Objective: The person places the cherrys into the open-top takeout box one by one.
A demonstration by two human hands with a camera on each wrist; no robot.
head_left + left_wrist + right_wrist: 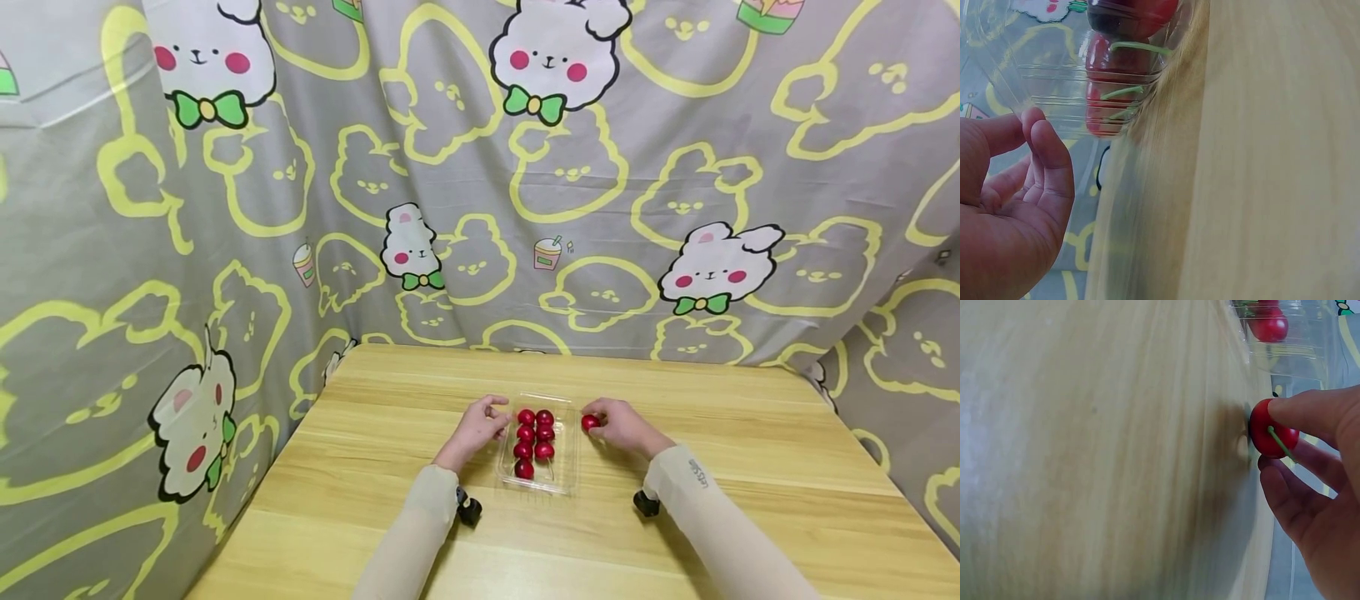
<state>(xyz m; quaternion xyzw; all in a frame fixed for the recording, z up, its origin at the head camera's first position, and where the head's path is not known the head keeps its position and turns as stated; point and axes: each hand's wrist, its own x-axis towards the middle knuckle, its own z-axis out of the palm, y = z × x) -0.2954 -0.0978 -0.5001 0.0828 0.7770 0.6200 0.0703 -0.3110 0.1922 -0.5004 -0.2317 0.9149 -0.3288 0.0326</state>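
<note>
A clear plastic box (564,467) stands on the wooden table, with several red cherries (544,451) in two columns inside. My left hand (480,427) is at the box's left side, thumb and fingertip together at its rim; in the left wrist view this hand (1029,194) has its fingers bent, and green stems show through the box wall. Just right of the box, my right hand (618,425) holds a single cherry (590,422) low over the table. The right wrist view shows that cherry (1266,434) between thumb and fingers, its green stem pointing outward.
The light wood table (360,517) reaches back to a grey patterned curtain (570,292) that also hangs along the left and right sides. A black wrist camera (469,508) sits below the left hand, and another camera (646,503) below the right.
</note>
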